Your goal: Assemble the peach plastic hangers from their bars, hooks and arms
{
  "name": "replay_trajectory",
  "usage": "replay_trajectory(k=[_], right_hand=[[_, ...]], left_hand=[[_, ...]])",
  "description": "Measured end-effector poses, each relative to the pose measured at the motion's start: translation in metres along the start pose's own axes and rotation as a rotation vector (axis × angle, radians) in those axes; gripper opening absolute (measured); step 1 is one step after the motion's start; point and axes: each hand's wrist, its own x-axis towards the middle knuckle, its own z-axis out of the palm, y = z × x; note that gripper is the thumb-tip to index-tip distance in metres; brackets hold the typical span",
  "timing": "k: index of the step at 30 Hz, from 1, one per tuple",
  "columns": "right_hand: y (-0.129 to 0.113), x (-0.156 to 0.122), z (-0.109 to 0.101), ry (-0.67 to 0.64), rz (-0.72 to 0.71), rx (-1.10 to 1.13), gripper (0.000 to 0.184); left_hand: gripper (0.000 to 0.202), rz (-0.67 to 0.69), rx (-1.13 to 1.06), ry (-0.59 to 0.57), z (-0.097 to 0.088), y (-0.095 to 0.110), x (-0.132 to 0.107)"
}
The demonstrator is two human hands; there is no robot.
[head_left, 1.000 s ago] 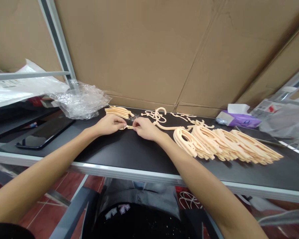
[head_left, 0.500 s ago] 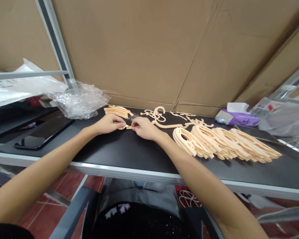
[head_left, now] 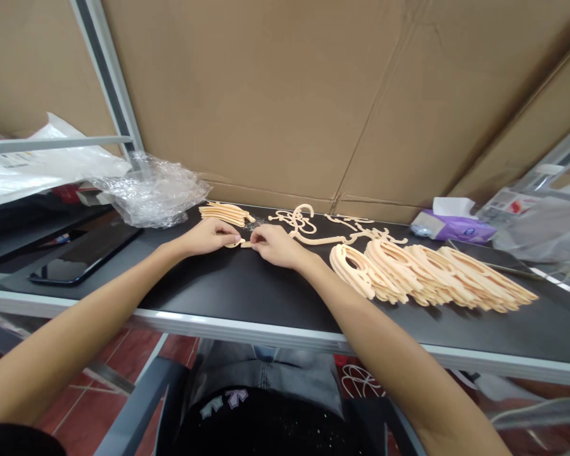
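Note:
My left hand [head_left: 211, 236] pinches a small beige plastic hanger piece [head_left: 234, 244] with a rounded end and a dark hole. Close by on the right, my right hand [head_left: 274, 244] grips the far end of a short, straight beige part [head_left: 246, 244] between thumb and fingers. The two parts meet or nearly meet between my fingertips; whether they are joined I cannot tell. Just behind my left hand lies a stack of slim beige hanger arms [head_left: 225, 213]. Loose beige hooks [head_left: 298, 220] and a curved hanger arm [head_left: 320, 240] lie beyond my right hand.
Several folded beige hangers [head_left: 427, 272] lie overlapped on the right of the black table [head_left: 247, 294]. A purple tissue pack [head_left: 460, 227] sits behind them. On the left are a dark phone-like slab [head_left: 85, 253] and crumpled clear plastic [head_left: 156, 190]. A cardboard wall [head_left: 275, 101] closes off the back.
Both hands stay in almost the same place. The short piece between my fingertips has shifted slightly and shows a little more clearly.

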Motion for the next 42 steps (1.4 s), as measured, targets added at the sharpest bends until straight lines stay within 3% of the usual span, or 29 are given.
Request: replay_trajectory(k=[12,22,42], right_hand=[[-0.0006,-0.0001,-0.0004,-0.010,-0.008,0.008,0.015],[0.0008,0.0005,0.0015,-0.001,-0.023,0.003,0.015],[-0.0021,-0.0006,0.0002,-0.007,-0.013,0.001,0.014]], left_hand=[[0.035,0.049,0.025,0.013,-0.0009,-0.0094,-0.0010],[0.034,0.048,0.043,0.019,-0.0013,-0.0037,-0.0013],[0.030,-0.028,-0.078,-0.019,-0.0068,-0.0059,0.0012]])
